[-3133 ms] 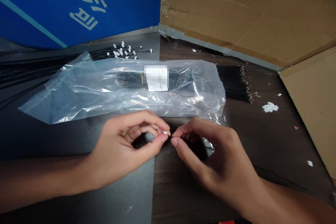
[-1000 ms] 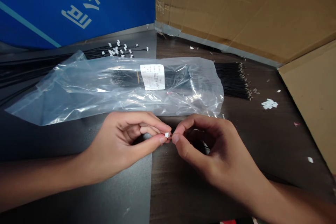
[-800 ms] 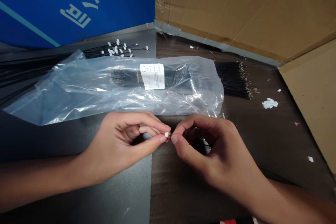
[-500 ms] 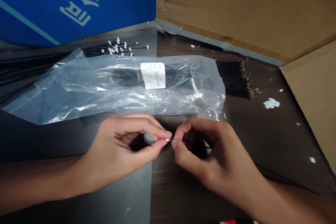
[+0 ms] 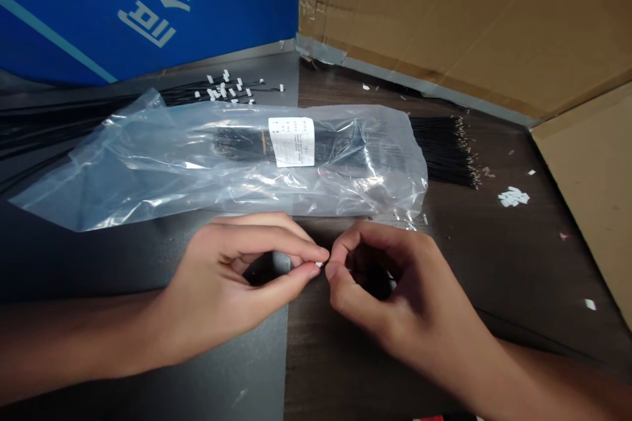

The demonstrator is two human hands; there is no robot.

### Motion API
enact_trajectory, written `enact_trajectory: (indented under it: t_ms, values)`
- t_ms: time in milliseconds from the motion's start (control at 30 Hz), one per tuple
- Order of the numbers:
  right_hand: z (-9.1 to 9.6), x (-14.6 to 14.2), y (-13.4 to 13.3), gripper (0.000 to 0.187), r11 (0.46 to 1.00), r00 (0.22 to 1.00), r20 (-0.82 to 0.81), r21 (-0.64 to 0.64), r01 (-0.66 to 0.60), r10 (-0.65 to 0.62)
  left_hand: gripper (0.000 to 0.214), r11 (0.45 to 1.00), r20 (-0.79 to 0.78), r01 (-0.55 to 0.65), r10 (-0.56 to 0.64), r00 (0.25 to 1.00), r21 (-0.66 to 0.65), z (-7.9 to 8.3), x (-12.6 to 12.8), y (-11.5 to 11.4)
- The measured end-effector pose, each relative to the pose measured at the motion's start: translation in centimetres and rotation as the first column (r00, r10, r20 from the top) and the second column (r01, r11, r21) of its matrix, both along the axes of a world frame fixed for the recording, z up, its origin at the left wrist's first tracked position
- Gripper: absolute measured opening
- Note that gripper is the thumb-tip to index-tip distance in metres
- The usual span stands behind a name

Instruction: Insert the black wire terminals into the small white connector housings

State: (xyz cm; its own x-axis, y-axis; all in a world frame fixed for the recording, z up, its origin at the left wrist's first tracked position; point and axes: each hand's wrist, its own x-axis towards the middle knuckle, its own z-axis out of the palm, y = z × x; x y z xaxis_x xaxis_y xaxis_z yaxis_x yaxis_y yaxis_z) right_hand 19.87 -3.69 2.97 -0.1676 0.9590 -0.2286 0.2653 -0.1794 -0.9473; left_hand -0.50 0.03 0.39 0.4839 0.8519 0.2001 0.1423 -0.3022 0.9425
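from your head camera, your left hand [image 5: 217, 283] and your right hand [image 5: 395, 289] meet near the middle of the view, just below a clear, crinkled plastic bag [image 5: 123, 177]. your left thumb and forefinger are clenched in a tight pinch on a tiny white plastic connector [image 5: 319, 264] - only a sliver of it shows at your fingertips. your right hand is curled, its thumb and forefinger closed just beside that connector on a thin black wire [image 5: 353, 271], though your fingers hide most of the wire.

the bag lies flat on the dark tabletop [image 5: 518, 263], with a white printed paper label [image 5: 291, 141] on it and a long bundle of black wires [image 5: 237, 143] inside. behind the bag on the left, loose black wires fitted with small white connectors [image 5: 222, 89] fan out. to the right, a bundle of black wires with metal-tipped ends [image 5: 444, 151] pokes out from behind the bag, near a small heap of white plastic bits [image 5: 513, 196]. a blue printed board [image 5: 148, 13] and a brown corrugated cardboard sheet [image 5: 444, 13] stand along the far edge.
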Motion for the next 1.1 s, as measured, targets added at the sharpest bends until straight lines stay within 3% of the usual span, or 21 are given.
enact_trajectory:
  t_ms: [233, 500, 1100]
  values:
    - [0.08, 0.02, -0.12, 0.008, 1.0, 1.0, -0.023, 0.032, -0.002, 0.002, 0.023, 0.999, -0.022, -0.038, 0.039, 0.999, 0.023, 0.03, -0.04, 0.04]
    - [0.09, 0.23, -0.06, 0.007, 0.997, 0.992, -0.122, -0.064, -0.05, 0.042, 0.027, 0.999, -0.001, -0.041, 0.041, 0.999, 0.024, 0.03, -0.1, -0.18]
    - [0.08, 0.39, 0.06, 0.012, 0.998, 0.992, -0.119, -0.042, -0.047, 0.042, 0.027, 0.998, 0.022, -0.058, 0.058, 0.998, -0.003, -0.26, -0.25, -0.39]
